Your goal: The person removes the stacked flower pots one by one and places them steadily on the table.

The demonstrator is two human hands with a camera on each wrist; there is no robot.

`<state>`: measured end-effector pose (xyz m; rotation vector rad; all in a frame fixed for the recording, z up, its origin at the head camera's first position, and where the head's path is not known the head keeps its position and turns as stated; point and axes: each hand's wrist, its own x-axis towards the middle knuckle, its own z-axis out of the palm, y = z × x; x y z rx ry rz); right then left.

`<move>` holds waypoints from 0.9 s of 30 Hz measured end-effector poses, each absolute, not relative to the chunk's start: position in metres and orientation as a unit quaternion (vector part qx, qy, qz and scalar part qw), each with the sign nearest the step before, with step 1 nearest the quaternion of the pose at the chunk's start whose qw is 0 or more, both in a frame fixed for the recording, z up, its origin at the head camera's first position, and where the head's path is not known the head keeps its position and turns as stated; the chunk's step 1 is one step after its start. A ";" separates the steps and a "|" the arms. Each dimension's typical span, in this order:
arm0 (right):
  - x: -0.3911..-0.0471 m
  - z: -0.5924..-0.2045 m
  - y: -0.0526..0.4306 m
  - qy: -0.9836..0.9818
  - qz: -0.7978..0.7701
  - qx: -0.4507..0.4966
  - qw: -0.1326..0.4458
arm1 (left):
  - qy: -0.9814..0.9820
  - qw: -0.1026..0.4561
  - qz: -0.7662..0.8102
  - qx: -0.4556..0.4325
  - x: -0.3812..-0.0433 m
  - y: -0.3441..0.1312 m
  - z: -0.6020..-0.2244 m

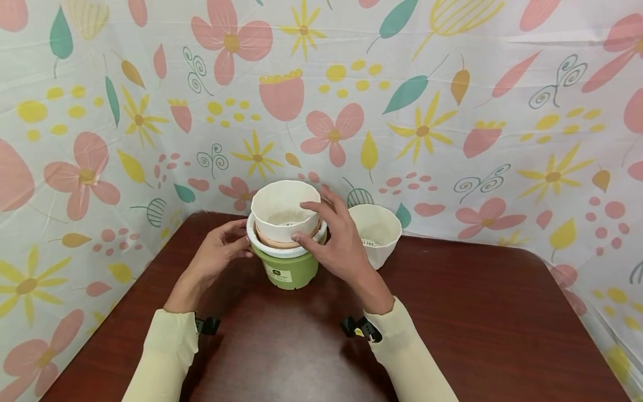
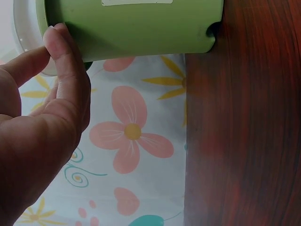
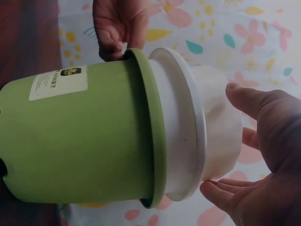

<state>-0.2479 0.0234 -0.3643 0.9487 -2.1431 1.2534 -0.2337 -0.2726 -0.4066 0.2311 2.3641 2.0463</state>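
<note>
A stack of nested flower pots stands on the table. At its base is a green flower pot (image 1: 296, 272) with a pale label (image 3: 59, 83). Inside it sits a pot with a white rim (image 1: 283, 252), then a peach-coloured pot (image 1: 273, 243). On top is a white faceted flower pot (image 1: 286, 202), its perforated bottom partly visible. My left hand (image 1: 215, 245) holds the green pot at its rim, fingertips bent against the edge (image 2: 56, 44). From the right, my right hand (image 1: 339, 243) grips the white faceted pot between thumb and fingers (image 3: 216, 193).
Behind my right hand stands another white faceted pot (image 1: 384, 229) with a perforated bottom, partly covered by the hand. The dark reddish wooden table (image 1: 477, 312) runs back to a flower-printed cloth (image 1: 452, 145). Each wrist wears a black strapped device (image 1: 363, 328).
</note>
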 end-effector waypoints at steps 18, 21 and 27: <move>-0.248 -0.370 0.018 -0.788 0.459 0.323 0.255 | 0.755 0.003 0.651 0.077 -0.233 -0.274 -0.407; -0.248 -0.370 0.018 -0.787 0.460 0.321 0.258 | 0.754 0.004 0.652 0.077 -0.233 -0.274 -0.408; -0.248 -0.370 0.018 -0.783 0.463 0.322 0.264 | 0.753 0.005 0.653 0.078 -0.234 -0.274 -0.408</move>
